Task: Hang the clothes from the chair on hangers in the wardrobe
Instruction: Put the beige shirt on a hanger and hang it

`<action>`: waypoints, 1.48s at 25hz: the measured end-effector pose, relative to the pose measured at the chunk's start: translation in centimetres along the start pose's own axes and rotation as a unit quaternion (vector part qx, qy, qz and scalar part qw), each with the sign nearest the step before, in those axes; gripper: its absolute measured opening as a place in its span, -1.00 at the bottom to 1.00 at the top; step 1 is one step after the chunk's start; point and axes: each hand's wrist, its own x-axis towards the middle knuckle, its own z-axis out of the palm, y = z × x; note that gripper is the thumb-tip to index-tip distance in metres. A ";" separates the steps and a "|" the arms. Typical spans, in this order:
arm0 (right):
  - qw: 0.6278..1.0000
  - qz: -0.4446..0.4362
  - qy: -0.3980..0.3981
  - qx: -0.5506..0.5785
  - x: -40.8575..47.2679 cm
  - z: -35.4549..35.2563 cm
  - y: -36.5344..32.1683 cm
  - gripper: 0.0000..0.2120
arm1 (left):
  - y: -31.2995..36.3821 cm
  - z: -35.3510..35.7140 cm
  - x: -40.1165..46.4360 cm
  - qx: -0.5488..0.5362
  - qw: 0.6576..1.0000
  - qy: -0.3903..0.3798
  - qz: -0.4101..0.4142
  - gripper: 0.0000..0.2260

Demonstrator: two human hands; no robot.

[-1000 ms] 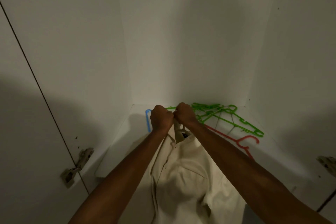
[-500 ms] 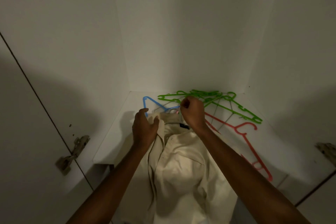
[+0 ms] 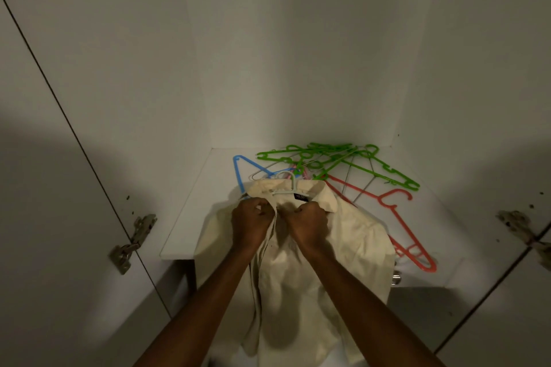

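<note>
A cream shirt point(image 3: 343, 247) lies on the white wardrobe shelf point(image 3: 190, 217), its lower part hanging over the front edge. A pale hanger point(image 3: 289, 185) sits inside its collar, hook pointing to the back. My left hand point(image 3: 252, 223) pinches the left front edge of the shirt just below the collar. My right hand point(image 3: 307, 223) grips the right front edge beside it. The two hands almost touch at the placket.
Behind the shirt lie loose hangers: several green ones point(image 3: 343, 158), a blue one point(image 3: 241, 170), a red one point(image 3: 399, 217) and thin wire ones. White wardrobe walls close in on three sides. Door hinges point(image 3: 131, 241) sit at left and right point(image 3: 524, 229).
Both hands have come down from the hanger hook to the shirt front below the collar. The view has tipped down, so the pale hook and more of the shelf show.
</note>
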 end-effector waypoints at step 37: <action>0.898 0.129 -0.099 0.409 -0.5 -0.7 2.0 -0.65 | -1.2 1.9 1.7 0.142 0.987 -0.068 -0.008 -0.71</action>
